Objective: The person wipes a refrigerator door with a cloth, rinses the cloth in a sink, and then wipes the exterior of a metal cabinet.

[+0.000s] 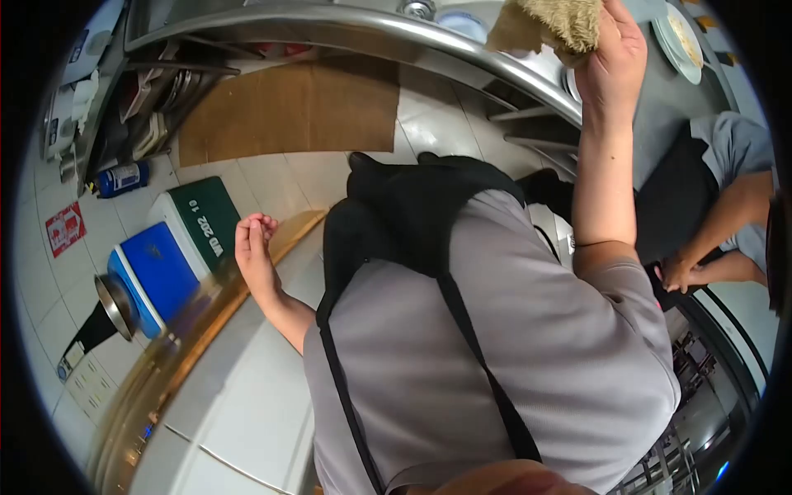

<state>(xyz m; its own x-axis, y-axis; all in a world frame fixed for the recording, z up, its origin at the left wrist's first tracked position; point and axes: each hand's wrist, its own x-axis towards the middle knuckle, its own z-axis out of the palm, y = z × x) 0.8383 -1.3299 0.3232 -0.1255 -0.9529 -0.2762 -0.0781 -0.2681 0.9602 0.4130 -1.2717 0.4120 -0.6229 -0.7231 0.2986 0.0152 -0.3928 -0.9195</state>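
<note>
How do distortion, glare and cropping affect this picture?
Head view: wide-angle distortion bows the steel counter rim; glare streaks along its metal; black borders round off the corners; the cloth in the right hand is cropped by the top edge.

A professional-looking kitchen: a steel table [346, 16] curves along the far side, white plates [666, 48] stand on it at far right, a blue box [165, 268] sits on the tiled floor [285, 175] at left, and the worker wears a black apron [412, 206].

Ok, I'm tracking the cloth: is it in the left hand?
No, the right hand holds the cloth, away from the left hand.
</note>
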